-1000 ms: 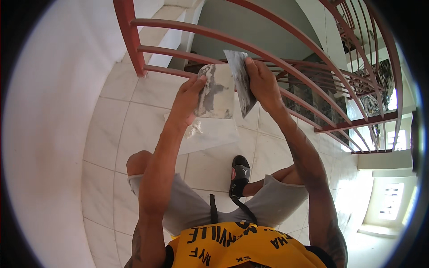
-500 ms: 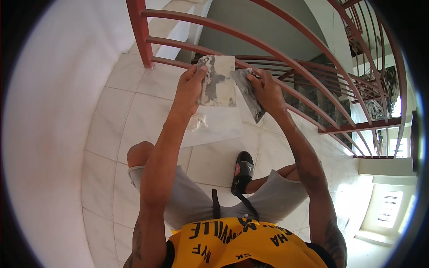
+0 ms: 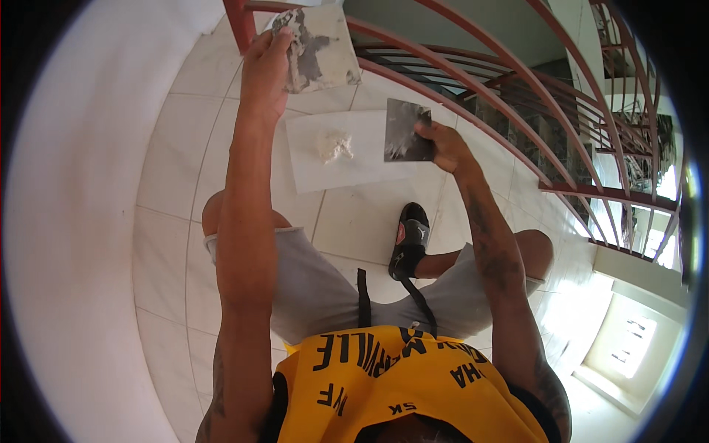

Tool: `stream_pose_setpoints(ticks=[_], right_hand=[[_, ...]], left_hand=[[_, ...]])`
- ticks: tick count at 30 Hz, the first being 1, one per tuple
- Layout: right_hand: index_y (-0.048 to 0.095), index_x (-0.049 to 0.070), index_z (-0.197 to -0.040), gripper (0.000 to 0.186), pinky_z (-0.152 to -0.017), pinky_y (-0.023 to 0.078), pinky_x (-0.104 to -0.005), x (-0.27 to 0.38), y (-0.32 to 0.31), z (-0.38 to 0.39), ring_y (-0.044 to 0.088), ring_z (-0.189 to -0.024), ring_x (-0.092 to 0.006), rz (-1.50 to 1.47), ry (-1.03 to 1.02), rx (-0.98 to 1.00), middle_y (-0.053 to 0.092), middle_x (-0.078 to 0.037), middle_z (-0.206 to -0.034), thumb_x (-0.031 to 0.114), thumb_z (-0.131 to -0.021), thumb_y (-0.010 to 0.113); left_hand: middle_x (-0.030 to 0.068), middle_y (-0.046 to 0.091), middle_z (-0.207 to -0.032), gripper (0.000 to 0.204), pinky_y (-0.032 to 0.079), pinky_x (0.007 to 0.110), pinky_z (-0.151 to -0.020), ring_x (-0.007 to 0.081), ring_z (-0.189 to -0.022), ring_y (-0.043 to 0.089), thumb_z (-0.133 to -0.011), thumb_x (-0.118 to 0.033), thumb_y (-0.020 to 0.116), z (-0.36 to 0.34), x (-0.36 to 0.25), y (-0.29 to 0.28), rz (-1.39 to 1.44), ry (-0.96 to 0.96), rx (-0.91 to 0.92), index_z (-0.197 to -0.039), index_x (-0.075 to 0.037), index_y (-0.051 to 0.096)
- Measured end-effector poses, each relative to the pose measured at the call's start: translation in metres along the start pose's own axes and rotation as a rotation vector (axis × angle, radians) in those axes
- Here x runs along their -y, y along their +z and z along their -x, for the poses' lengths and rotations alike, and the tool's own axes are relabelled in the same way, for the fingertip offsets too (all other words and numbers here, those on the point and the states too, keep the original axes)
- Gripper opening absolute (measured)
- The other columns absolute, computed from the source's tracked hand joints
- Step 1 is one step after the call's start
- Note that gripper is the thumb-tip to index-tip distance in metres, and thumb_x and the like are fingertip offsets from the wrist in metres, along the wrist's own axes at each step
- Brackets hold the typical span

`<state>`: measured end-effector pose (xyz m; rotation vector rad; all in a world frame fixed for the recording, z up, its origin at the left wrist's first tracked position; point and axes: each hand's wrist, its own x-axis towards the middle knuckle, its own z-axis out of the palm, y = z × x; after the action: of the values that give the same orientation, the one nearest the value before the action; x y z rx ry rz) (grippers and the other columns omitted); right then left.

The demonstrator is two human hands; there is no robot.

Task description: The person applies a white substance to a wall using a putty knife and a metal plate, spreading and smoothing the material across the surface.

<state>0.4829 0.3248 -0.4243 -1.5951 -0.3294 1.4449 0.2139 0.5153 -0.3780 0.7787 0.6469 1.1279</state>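
Parts of it escape me from here.
The left grip (image 3: 266, 65) keeps its fingertips, bar the thumb, behind the mottled plate (image 3: 329, 55); the right grip (image 3: 446, 145) tucks its own behind the dark plate (image 3: 405, 144), which also hides a corner of the white sheet (image 3: 310, 166). Powder or paste, I can't tell the pale heap (image 3: 337, 146). The upper edge crops the red railing (image 3: 543, 129).

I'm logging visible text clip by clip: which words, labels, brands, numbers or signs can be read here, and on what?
Shirt: bold black capitals on yellow, partly lost in folds; not copied out here.
Shoe: pale marks, too small to read.
Pale plate in the left hand: smears, no lettering visible.
Dark plate in the right hand: none visible.
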Motion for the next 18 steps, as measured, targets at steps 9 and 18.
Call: stream_pose_setpoints(ticks=[9, 18], right_hand=[[0.063, 0.007, -0.099, 0.026, -0.085, 0.044, -0.0394, -0.134, 0.011, -0.049, 0.055, -0.095, -0.0254, 1.628, -1.218, 0.180, 0.057, -0.008, -0.095, 0.004, -0.075, 0.055], [0.056, 0.005, -0.110, 0.034, -0.090, 0.037, -0.0352, -0.172, 0.024, -0.078, 0.051, -0.101, -0.0202, 1.837, -1.382, 0.258, 0.054, -0.007, -0.102, 0.011, -0.077, 0.054]], left_hand=[[0.0072, 0.060, -0.103, 0.034, 0.048, 0.028, -0.079, 0.0146, -0.092, 0.059, -0.090, -0.019, 0.055, 0.004, 0.007, -0.005, -0.091, -0.060, -0.027, -0.115, 0.003, 0.055], [0.0063, 0.061, -0.099, 0.030, 0.047, 0.025, -0.077, 0.0119, -0.087, 0.058, -0.092, -0.020, 0.050, 0.030, -0.015, 0.001, -0.178, -0.033, -0.028, -0.114, 0.000, 0.055]])
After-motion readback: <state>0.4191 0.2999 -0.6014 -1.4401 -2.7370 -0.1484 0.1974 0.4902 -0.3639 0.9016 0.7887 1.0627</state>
